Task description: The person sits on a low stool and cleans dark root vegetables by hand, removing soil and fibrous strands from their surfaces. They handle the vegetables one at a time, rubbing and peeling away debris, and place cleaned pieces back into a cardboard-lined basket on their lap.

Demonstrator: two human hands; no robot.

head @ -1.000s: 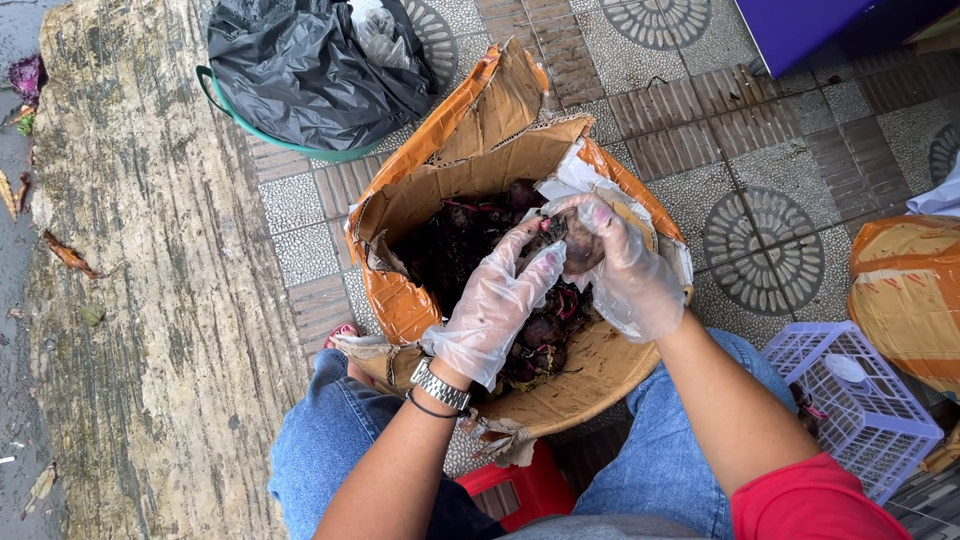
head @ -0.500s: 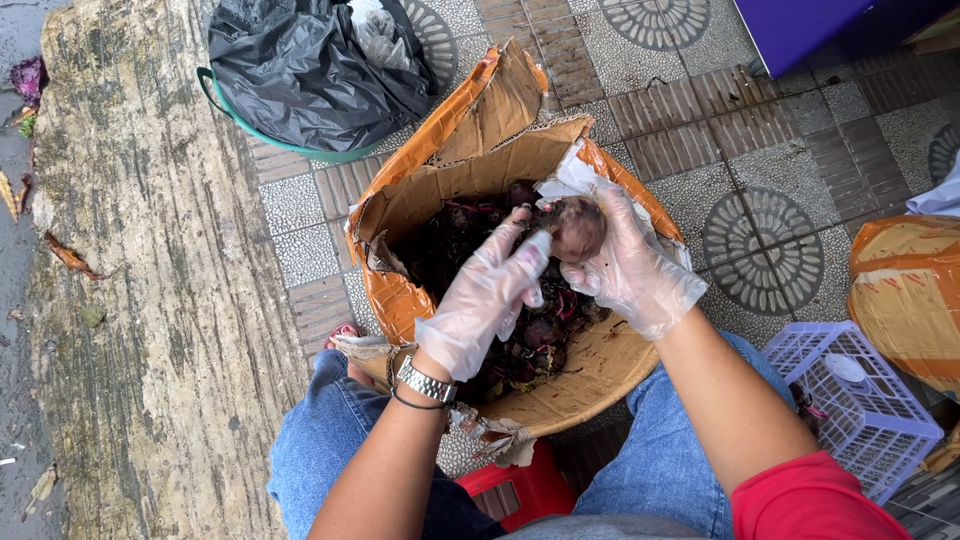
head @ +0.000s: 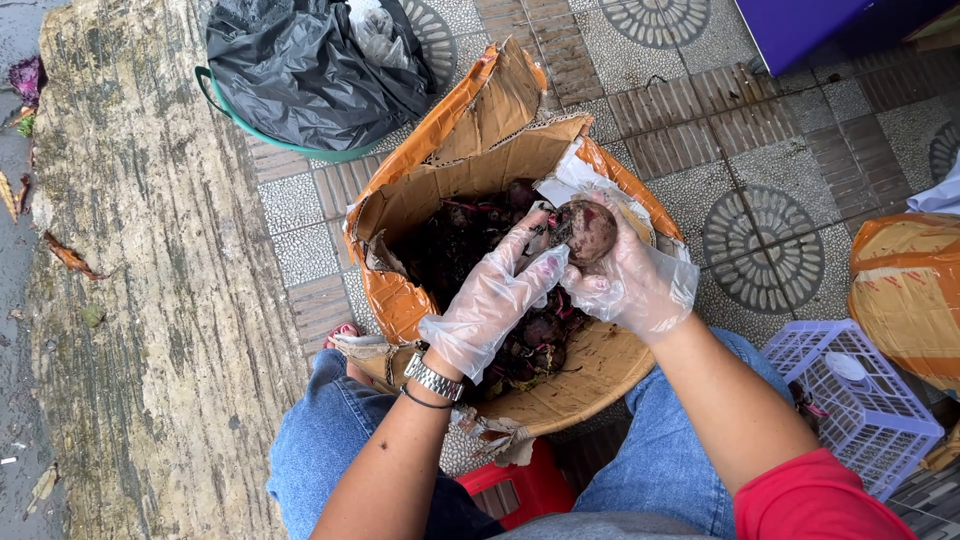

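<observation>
I hold the beetroot over the cardboard box, right hand fingers closed round it; left hand fingers pinch its end. I'd grip firmly, trimming over the box.

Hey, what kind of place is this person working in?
Probably an outdoor pavement or street-side spot: patterned paving tiles, a worn concrete kerb, and a bag-lined bin beside the cardboard box of beetroots.
</observation>
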